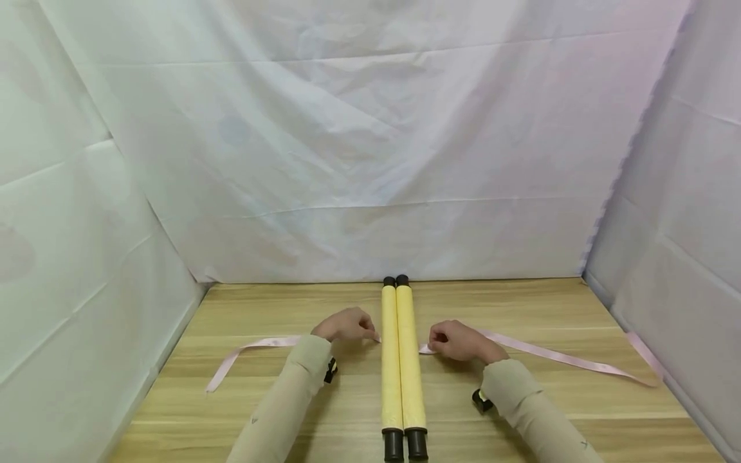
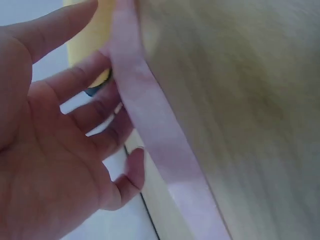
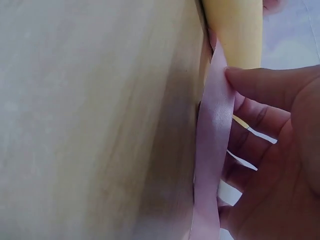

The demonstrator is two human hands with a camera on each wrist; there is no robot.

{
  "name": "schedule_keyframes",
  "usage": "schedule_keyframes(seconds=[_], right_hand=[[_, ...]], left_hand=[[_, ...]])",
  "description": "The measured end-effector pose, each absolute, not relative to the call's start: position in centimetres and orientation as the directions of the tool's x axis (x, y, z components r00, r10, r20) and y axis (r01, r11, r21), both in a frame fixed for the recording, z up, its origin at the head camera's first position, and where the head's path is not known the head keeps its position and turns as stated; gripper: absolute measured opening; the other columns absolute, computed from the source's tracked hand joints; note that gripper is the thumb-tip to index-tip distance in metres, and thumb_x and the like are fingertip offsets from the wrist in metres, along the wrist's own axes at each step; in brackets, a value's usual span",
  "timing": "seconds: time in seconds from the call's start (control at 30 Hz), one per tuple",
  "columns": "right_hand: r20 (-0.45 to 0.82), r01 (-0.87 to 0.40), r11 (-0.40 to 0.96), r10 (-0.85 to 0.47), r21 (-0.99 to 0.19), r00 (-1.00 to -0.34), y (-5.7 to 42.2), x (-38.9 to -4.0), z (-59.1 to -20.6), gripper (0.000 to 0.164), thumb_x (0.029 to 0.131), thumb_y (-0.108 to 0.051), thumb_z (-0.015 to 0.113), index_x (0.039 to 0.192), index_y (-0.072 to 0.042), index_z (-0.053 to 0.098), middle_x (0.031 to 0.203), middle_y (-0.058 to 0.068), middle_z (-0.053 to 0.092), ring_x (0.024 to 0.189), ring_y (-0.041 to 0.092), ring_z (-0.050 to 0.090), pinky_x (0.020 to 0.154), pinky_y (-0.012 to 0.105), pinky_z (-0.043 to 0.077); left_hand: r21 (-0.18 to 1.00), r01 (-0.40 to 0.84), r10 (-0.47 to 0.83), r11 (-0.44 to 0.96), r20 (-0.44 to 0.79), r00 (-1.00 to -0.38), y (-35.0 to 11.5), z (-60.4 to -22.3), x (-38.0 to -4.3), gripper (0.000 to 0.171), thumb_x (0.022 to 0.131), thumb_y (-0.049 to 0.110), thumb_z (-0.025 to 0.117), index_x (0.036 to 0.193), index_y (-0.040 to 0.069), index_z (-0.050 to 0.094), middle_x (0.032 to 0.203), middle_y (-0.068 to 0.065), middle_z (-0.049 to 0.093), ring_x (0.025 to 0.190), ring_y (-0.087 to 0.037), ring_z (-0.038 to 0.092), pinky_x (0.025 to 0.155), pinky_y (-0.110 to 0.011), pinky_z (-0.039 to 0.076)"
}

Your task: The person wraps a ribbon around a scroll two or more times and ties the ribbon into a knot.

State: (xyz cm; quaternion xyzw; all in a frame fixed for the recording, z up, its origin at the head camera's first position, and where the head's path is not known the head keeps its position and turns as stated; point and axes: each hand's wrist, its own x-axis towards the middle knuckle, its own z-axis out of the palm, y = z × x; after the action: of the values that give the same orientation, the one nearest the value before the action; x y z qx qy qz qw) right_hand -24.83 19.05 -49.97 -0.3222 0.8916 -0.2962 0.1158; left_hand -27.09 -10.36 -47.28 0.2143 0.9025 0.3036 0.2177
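Note:
Two yellow tubes (image 1: 391, 366) with black end caps lie side by side, pointing away from me. A pink satin ribbon (image 1: 550, 353) runs crosswise, out to both sides of them; where it meets the tubes it drops from sight. My left hand (image 1: 349, 323) is just left of the tubes. In the left wrist view its thumb stands apart from the fingers, whose tips touch the ribbon's edge (image 2: 155, 115). To the right of the tubes, my right hand (image 1: 460, 341) pinches the ribbon (image 3: 215, 115) between thumb and fingers, close beside a tube (image 3: 235, 35).
The wood-grain table (image 1: 278, 411) carries everything. White cloth (image 1: 370, 161) hangs behind its back edge and along both sides. One ribbon end lies to the left, and the other stretches toward the right edge. Another pink strip (image 1: 644, 354) lies along that right edge.

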Motion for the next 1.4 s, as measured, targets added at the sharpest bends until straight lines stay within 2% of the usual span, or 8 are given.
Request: schedule_keyframes(seconds=[0.17, 0.3, 0.47, 0.67, 0.9, 1.07, 1.23, 1.4], right_hand=[[-0.022, -0.507, 0.617, -0.648, -0.602, -0.761, 19.1, -24.9, -50.1, 0.015, 0.093, -0.012, 0.057, 0.078, -0.012, 0.061, 0.065, -0.007, 0.05, 0.056, 0.004, 0.041, 0.053, 0.024, 0.038], [-0.022, -0.503, 0.617, -0.645, -0.605, -0.764, 19.2, -24.9, -50.1, 0.014, 0.093, -0.012, 0.057, 0.079, -0.011, 0.061, 0.065, -0.005, 0.051, 0.056, 0.006, 0.041, 0.053, 0.026, 0.038], [-0.031, -0.492, 0.626, -0.636, -0.605, -0.771, 19.2, -24.8, -50.0, 0.014, 0.093, -0.013, 0.057, 0.08, -0.011, 0.061, 0.066, -0.004, 0.051, 0.057, 0.007, 0.041, 0.054, 0.028, 0.038], [-0.042, -0.485, 0.65, -0.621, -0.585, -0.782, 19.5, -24.6, -49.6, 0.018, 0.092, -0.016, 0.059, 0.075, -0.011, 0.063, 0.063, -0.007, 0.05, 0.056, 0.006, 0.042, 0.054, 0.027, 0.039], [-0.067, -0.488, 0.644, -0.641, -0.59, -0.765, 21.6, -24.4, -48.9, 0.031, 0.093, -0.022, 0.059, 0.067, -0.005, 0.064, 0.055, -0.011, 0.041, 0.048, 0.003, 0.036, 0.051, 0.023, 0.035], [-0.08, -0.471, 0.599, -0.667, -0.647, -0.741, 22.8, -24.4, -48.1, 0.04, 0.093, -0.028, 0.058, 0.06, -0.005, 0.057, 0.053, -0.012, 0.036, 0.045, 0.001, 0.031, 0.048, 0.02, 0.032], [-0.067, -0.411, 0.513, -0.681, -0.754, -0.729, 23.1, -24.4, -47.3, 0.044, 0.095, -0.028, 0.055, 0.06, -0.001, 0.051, 0.054, -0.007, 0.036, 0.045, 0.003, 0.029, 0.048, 0.02, 0.032], [-0.025, -0.359, 0.41, -0.686, -0.838, -0.727, 22.2, -24.5, -46.7, 0.042, 0.097, -0.027, 0.053, 0.073, 0.006, 0.059, 0.063, 0.019, 0.051, 0.055, 0.025, 0.045, 0.057, 0.033, 0.044]], left_hand=[[0.628, 0.293, 0.531, 0.721, -0.23, -0.816, -10.8, -48.1, -26.9, 0.02, 0.087, 0.022, 0.066, 0.077, 0.007, 0.073, 0.069, -0.005, 0.063, 0.054, -0.008, 0.042, 0.051, -0.025, 0.035], [0.649, 0.294, 0.547, 0.701, -0.226, -0.806, -11.1, -48.3, -27.0, 0.02, 0.092, 0.015, 0.059, 0.079, 0.007, 0.072, 0.069, -0.003, 0.061, 0.053, -0.009, 0.042, 0.051, -0.025, 0.036], [0.664, 0.298, 0.562, 0.686, -0.222, -0.797, -11.3, -48.4, -26.7, 0.023, 0.093, 0.017, 0.056, 0.078, 0.006, 0.069, 0.063, 0.002, 0.056, 0.055, -0.01, 0.045, 0.053, -0.025, 0.038], [0.649, 0.331, 0.566, 0.685, -0.189, -0.802, -12.1, -48.6, -25.8, 0.031, 0.093, 0.021, 0.058, 0.073, -0.001, 0.065, 0.054, 0.008, 0.041, 0.047, -0.006, 0.036, 0.047, -0.023, 0.031], [0.669, 0.323, 0.554, 0.67, -0.161, -0.817, -13.7, -47.9, -24.7, 0.034, 0.095, 0.025, 0.055, 0.074, 0.001, 0.066, 0.056, 0.006, 0.044, 0.048, -0.008, 0.038, 0.048, -0.025, 0.034], [0.705, 0.343, 0.579, 0.621, -0.118, -0.807, -14.1, -48.0, -24.7, 0.039, 0.097, 0.026, 0.051, 0.073, -0.002, 0.063, 0.056, 0.005, 0.043, 0.048, -0.008, 0.035, 0.05, -0.024, 0.034], [0.78, 0.328, 0.586, 0.533, -0.061, -0.808, -13.5, -48.2, -24.8, 0.038, 0.098, 0.025, 0.049, 0.078, -0.001, 0.066, 0.068, -0.008, 0.06, 0.059, -0.015, 0.047, 0.061, -0.027, 0.041], [0.853, 0.257, 0.526, 0.455, -0.024, -0.85, -12.5, -48.3, -24.8, 0.034, 0.097, 0.028, 0.051, 0.088, 0.003, 0.072, 0.096, -0.013, 0.071, 0.084, -0.025, 0.058, 0.074, -0.038, 0.047]])
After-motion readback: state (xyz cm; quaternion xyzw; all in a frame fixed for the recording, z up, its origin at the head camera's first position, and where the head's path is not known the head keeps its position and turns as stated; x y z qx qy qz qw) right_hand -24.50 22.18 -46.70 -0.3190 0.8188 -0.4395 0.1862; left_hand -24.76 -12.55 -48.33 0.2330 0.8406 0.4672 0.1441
